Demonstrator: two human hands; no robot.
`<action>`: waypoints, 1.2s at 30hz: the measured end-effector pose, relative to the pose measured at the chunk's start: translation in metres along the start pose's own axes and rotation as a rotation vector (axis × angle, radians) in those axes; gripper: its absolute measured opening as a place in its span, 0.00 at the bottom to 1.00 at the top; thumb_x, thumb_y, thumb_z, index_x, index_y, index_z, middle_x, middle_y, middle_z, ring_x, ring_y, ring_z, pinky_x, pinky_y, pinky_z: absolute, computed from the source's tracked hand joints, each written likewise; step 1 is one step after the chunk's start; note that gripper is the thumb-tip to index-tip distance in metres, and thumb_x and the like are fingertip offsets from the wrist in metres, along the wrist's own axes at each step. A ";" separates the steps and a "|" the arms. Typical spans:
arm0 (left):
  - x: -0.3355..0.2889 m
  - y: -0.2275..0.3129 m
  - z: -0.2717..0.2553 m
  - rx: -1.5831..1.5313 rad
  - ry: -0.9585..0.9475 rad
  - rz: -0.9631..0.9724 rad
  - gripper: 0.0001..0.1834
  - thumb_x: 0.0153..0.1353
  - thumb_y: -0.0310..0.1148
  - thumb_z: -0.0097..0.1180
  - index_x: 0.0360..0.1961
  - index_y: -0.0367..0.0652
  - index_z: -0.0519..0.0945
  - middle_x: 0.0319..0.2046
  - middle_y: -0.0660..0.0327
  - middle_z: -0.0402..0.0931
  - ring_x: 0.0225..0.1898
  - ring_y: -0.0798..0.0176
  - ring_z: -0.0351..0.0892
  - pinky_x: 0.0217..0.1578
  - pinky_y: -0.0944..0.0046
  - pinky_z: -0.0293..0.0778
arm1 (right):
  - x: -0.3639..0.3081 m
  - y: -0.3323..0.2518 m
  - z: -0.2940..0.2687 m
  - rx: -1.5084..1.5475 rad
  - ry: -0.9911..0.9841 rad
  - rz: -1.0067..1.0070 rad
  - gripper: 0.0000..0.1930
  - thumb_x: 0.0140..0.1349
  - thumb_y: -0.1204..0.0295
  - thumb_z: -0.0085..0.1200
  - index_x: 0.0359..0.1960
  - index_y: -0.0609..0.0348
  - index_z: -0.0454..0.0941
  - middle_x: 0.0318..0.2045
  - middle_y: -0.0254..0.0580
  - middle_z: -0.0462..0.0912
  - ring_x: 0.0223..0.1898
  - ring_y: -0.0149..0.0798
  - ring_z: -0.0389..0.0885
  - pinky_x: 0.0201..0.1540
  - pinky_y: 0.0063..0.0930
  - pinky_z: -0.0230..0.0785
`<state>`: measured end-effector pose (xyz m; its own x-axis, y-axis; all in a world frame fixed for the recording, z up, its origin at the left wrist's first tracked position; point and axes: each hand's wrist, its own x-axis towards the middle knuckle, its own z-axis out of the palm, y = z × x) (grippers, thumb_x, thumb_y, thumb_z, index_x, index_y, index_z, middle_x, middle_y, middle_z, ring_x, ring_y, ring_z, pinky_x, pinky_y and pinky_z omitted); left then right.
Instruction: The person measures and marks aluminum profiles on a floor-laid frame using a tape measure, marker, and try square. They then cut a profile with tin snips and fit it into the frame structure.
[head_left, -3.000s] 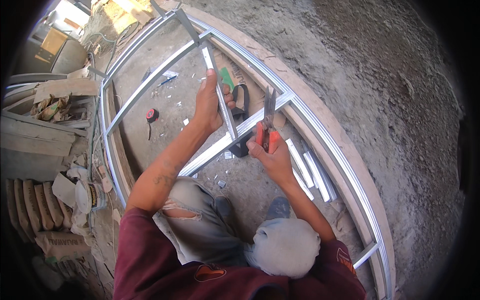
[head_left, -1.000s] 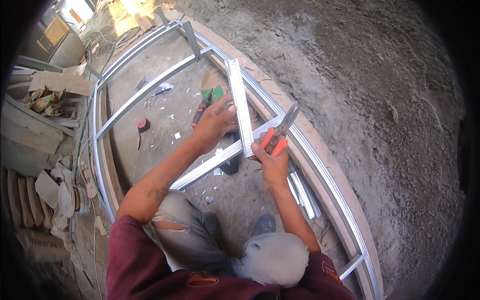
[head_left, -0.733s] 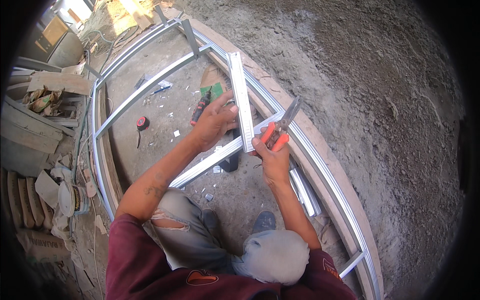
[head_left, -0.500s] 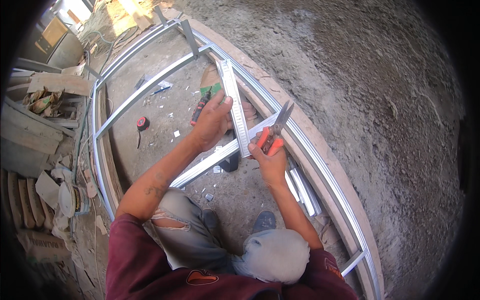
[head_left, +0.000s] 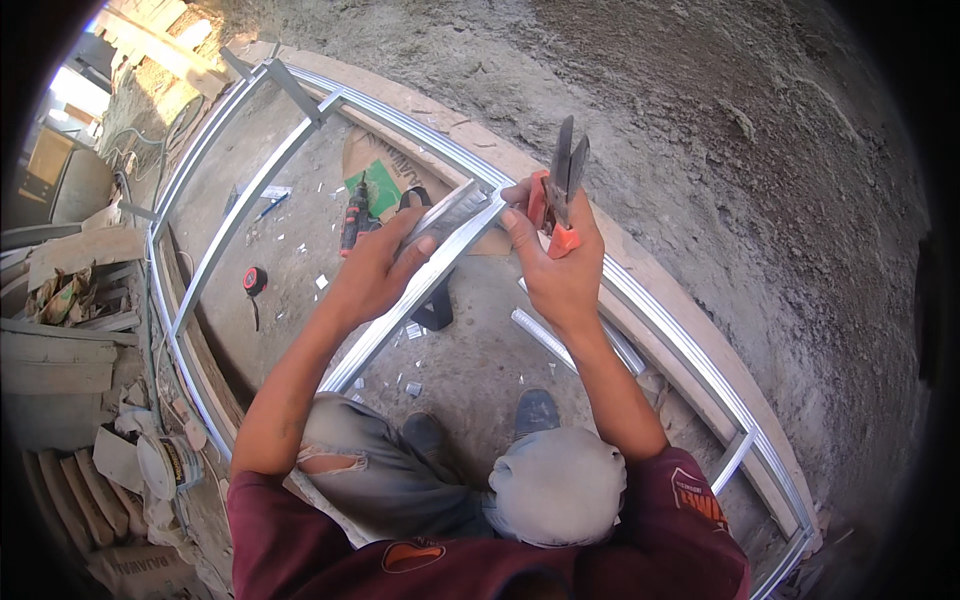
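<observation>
Near the middle of the frame the left hand (head_left: 375, 270) wraps around a short silver metal channel piece (head_left: 445, 215), fingers curled over its upper face and thumb below, holding it against the long metal stud (head_left: 400, 305) that runs diagonally from the centre down toward the lower left. The right hand (head_left: 560, 265) grips the orange handles of a pair of tin snips (head_left: 560, 195), closed around them, its index finger pressing on the end of the channel piece; the dark blades point up toward the top of the frame, slightly parted and clear of the metal. Half a second ago the short piece stood upright, nearly crossing the stud, with the snips angled beside it; now it has been swung down to lie almost along the stud, and the snips have been lifted off, which reads as a pause in cutting to check or fit the piece. Around them lies the curved metal frame (head_left: 690, 355) on the concrete floor (head_left: 470, 360). In the upper left of centre sit a cordless drill (head_left: 355, 215) and a green-and-brown cardboard sheet (head_left: 375, 175), with a tape measure (head_left: 254, 281) further left. Sacks and a plastic bucket (head_left: 165, 462) crowd the lower left edge
</observation>
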<state>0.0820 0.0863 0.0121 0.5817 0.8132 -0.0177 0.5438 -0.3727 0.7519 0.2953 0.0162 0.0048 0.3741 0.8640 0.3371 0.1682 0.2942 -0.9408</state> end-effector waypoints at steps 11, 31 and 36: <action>-0.002 -0.008 0.004 0.233 0.155 0.142 0.26 0.66 0.48 0.60 0.56 0.40 0.75 0.46 0.43 0.80 0.48 0.38 0.80 0.49 0.49 0.75 | -0.009 0.002 0.010 -0.178 -0.032 -0.081 0.17 0.65 0.72 0.63 0.54 0.62 0.76 0.39 0.38 0.83 0.42 0.29 0.80 0.48 0.24 0.72; -0.009 -0.055 -0.026 0.369 0.253 0.332 0.16 0.47 0.34 0.69 0.33 0.44 0.76 0.26 0.49 0.79 0.29 0.41 0.80 0.28 0.50 0.74 | -0.016 -0.044 -0.071 0.098 -0.917 0.907 0.23 0.71 0.54 0.55 0.50 0.66 0.80 0.16 0.31 0.73 0.14 0.25 0.70 0.17 0.22 0.61; -0.008 -0.051 -0.025 0.429 0.228 0.297 0.15 0.47 0.34 0.69 0.34 0.45 0.76 0.27 0.50 0.79 0.30 0.43 0.81 0.28 0.51 0.75 | -0.015 -0.042 -0.071 0.057 -0.893 0.867 0.25 0.70 0.52 0.55 0.49 0.66 0.80 0.16 0.32 0.73 0.14 0.26 0.71 0.17 0.22 0.61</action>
<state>0.0347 0.1101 -0.0100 0.6280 0.7038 0.3322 0.6015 -0.7098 0.3666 0.3470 -0.0383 0.0420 -0.4120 0.7507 -0.5164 0.1275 -0.5136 -0.8485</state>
